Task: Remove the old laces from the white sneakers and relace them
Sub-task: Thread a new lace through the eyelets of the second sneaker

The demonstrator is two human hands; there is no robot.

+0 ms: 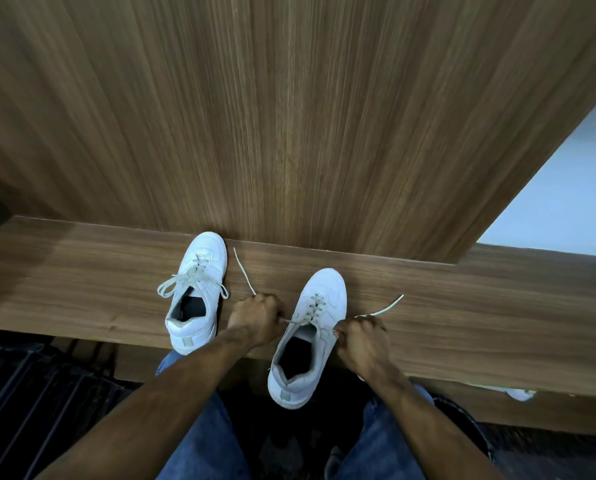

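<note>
laces [312, 306] on the right white sneaker [307, 337] sit untied, one end pinched in my curled left hand [256, 315], the other in my right hand [360, 336], both pulled outward. flat, soft cord, light and limp, so i'd grip near the eyelets. the smooth leather-like shoe overhangs the woodgrain tabletop [462, 306]. the left sneaker [197, 292] stands beside it, bow tied.
</note>
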